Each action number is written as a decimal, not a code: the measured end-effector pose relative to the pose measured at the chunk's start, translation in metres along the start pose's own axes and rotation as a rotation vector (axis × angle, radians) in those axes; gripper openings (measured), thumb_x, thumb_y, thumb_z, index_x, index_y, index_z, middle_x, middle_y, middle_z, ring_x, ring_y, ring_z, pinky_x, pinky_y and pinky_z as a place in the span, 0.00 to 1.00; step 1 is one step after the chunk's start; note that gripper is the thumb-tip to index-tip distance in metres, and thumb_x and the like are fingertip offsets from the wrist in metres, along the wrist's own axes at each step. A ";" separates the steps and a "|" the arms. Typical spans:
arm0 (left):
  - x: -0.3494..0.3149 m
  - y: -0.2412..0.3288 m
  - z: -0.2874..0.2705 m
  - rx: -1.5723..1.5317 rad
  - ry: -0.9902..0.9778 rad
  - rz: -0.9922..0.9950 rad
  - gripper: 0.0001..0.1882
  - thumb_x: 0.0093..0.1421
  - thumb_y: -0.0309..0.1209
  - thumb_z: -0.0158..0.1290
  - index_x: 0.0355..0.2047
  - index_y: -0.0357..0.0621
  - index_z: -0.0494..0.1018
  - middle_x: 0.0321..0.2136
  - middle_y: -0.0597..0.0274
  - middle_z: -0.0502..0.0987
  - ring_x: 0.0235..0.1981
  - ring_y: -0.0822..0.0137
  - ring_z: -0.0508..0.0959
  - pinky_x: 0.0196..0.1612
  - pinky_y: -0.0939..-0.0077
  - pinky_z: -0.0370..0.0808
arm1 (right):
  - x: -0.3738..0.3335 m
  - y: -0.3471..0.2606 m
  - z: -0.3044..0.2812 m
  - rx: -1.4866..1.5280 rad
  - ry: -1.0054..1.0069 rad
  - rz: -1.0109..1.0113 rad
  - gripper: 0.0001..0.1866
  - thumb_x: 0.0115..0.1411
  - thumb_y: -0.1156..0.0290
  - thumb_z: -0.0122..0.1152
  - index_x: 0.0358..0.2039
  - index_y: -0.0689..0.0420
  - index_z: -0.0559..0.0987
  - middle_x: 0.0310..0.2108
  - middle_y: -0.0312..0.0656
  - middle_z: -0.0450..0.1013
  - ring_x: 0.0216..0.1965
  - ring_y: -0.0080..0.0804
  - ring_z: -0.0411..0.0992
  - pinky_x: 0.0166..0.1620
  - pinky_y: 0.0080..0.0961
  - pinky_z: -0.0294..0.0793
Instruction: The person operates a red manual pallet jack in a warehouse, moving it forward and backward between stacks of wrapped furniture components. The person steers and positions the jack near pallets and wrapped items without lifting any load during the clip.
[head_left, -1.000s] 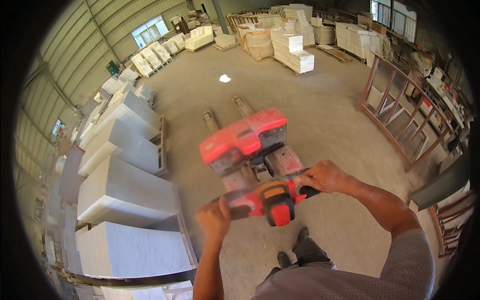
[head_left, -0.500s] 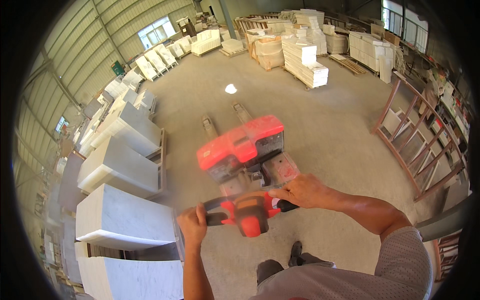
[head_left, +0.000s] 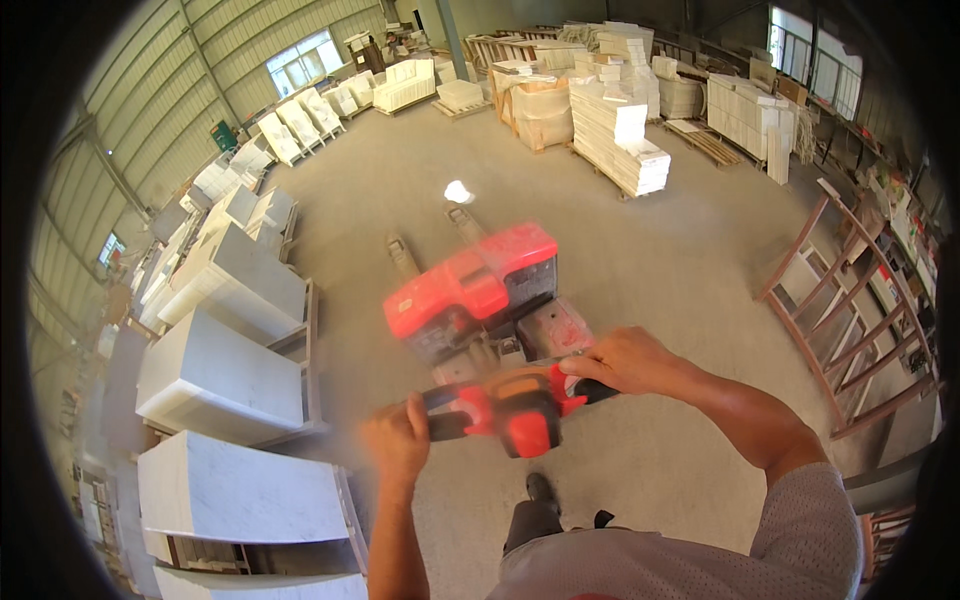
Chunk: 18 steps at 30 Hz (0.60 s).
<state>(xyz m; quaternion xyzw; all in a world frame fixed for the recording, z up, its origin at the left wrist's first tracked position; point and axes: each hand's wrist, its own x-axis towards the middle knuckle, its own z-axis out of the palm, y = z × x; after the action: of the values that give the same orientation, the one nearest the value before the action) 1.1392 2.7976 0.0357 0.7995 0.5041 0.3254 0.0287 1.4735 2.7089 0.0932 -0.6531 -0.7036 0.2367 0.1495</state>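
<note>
Hands: two, one left hand (head_left: 398,435) and one right hand (head_left: 635,362)
Truck: one red lift truck (head_left: 475,280)
Forks: two, a left fork (head_left: 403,257) and a right fork (head_left: 464,223)
Handle: one handle (head_left: 520,400) with two black grips (head_left: 597,391)
Shoes: one shoe (head_left: 540,487) that is easy to see
White stone stacks (head_left: 240,490) in the left row: four big close ones, one cut off at the bottom; too crowded to count further back
Stair-shaped stack (head_left: 620,140): one
Wrapped bundle (head_left: 540,112): one
Brown racks: one big rack (head_left: 806,362) and a bit of a second rack (head_left: 888,525)
Tall post (head_left: 452,38): one
Left wall windows: two, one big window (head_left: 305,65) and one small window (head_left: 112,248)
Green box (head_left: 223,136): one
Bright floor spot (head_left: 457,191): one
</note>
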 end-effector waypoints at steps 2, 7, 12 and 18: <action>0.034 0.000 0.020 -0.005 0.009 0.028 0.25 0.66 0.37 0.49 0.13 0.38 0.74 0.15 0.46 0.74 0.18 0.45 0.74 0.25 0.54 0.68 | 0.032 0.014 -0.013 -0.035 0.025 0.006 0.28 0.66 0.39 0.48 0.28 0.49 0.85 0.16 0.45 0.71 0.20 0.44 0.70 0.29 0.39 0.68; 0.118 -0.010 0.065 -0.027 0.044 0.100 0.21 0.65 0.36 0.49 0.15 0.43 0.75 0.16 0.51 0.76 0.18 0.48 0.75 0.23 0.55 0.68 | 0.121 0.052 -0.042 -0.017 -0.046 0.118 0.28 0.65 0.37 0.46 0.31 0.43 0.86 0.22 0.48 0.74 0.26 0.48 0.73 0.35 0.40 0.71; 0.213 -0.027 0.107 -0.015 0.015 0.063 0.22 0.66 0.36 0.48 0.15 0.42 0.74 0.16 0.50 0.75 0.18 0.47 0.75 0.23 0.54 0.68 | 0.224 0.094 -0.073 -0.014 -0.060 0.103 0.30 0.65 0.35 0.45 0.33 0.45 0.86 0.23 0.50 0.76 0.28 0.52 0.74 0.36 0.44 0.72; 0.322 -0.069 0.173 0.012 0.062 0.012 0.24 0.66 0.39 0.49 0.13 0.40 0.73 0.15 0.46 0.74 0.17 0.45 0.74 0.23 0.51 0.66 | 0.347 0.133 -0.112 -0.021 -0.050 0.003 0.33 0.65 0.35 0.44 0.30 0.53 0.84 0.23 0.52 0.75 0.27 0.53 0.74 0.34 0.45 0.71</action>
<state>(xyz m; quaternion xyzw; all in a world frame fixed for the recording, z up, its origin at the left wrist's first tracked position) 1.2700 3.1462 0.0323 0.7922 0.5021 0.3469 0.0064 1.6090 3.0721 0.0834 -0.6497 -0.7086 0.2457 0.1245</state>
